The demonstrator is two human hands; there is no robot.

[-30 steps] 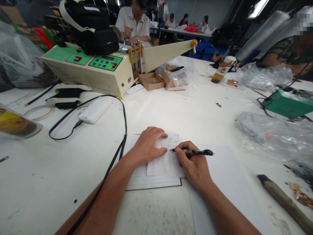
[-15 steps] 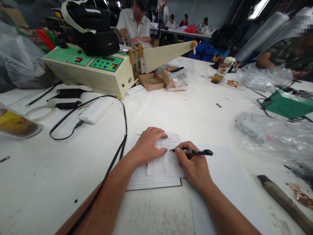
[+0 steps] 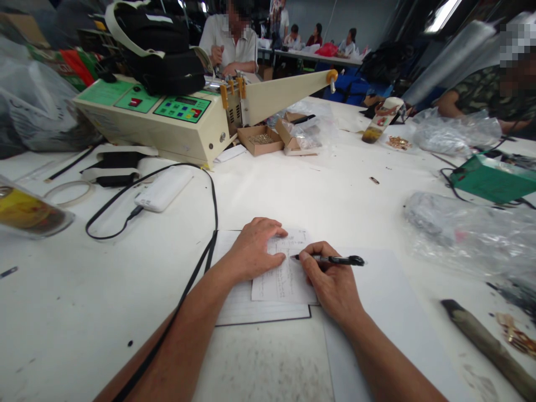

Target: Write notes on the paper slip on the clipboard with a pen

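A small white sheet with handwriting lies over a larger lined sheet with a dark border on the white table. My left hand rests on the small sheet's left side, its fingers stretched and apart. In my right hand is a black pen, pinched between thumb and fingers. The pen's tip is at the written lines; whether it touches the paper I cannot tell. Beneath my right forearm spreads a plain white sheet.
A black cable runs from a white power bank across my left forearm. Beyond stands a cream machine with a box of small metal parts. Plastic bags and a green box lie right. Other people sit farther back.
My hands, the pen and the sheets look unmoved. Across the table, the person in the white shirt has raised a hand slightly.
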